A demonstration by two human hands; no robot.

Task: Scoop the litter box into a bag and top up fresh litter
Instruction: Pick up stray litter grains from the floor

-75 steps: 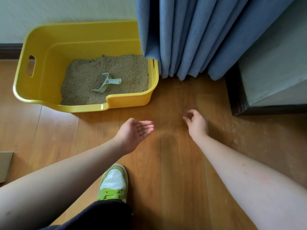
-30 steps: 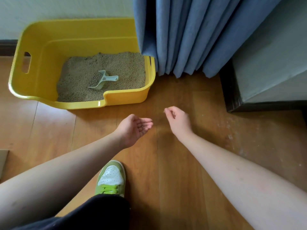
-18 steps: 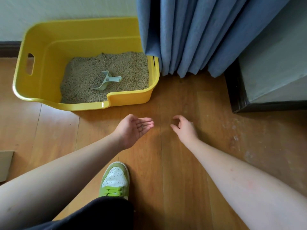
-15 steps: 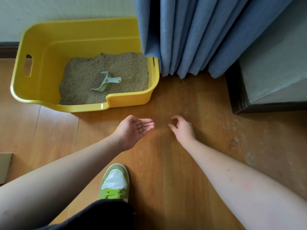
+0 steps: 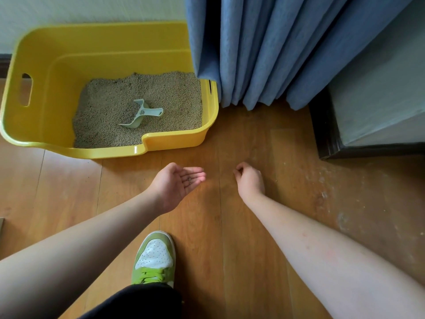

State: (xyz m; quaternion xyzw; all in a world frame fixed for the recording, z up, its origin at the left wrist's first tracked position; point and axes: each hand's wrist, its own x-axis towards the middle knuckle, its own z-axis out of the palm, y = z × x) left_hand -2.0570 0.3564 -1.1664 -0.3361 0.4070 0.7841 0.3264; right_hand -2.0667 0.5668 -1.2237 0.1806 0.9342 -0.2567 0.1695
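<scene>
A person's cupped, palm-up left hand point(image 5: 178, 181) cradles a few litter grains point(image 5: 189, 179); the right hand point(image 5: 249, 179), fingertips pinched together, hovers just beside it over bare wood floor point(image 5: 230, 238). Ahead and left sits the yellow plastic litter box point(image 5: 41, 72), 1 pale scoop point(image 5: 141, 115) lying on its granular litter point(image 5: 110, 107), blue curtain point(image 5: 264, 47) draping its far corner.

I count one yellow litter box point(image 5: 110, 54) at ten o'clock, one small scoop point(image 5: 141, 115) in it, one blue curtain point(image 5: 276, 47) at one o'clock, one green shoe point(image 5: 154, 259) at six, two hands, left hand point(image 5: 177, 185), right hand point(image 5: 249, 180)
</scene>
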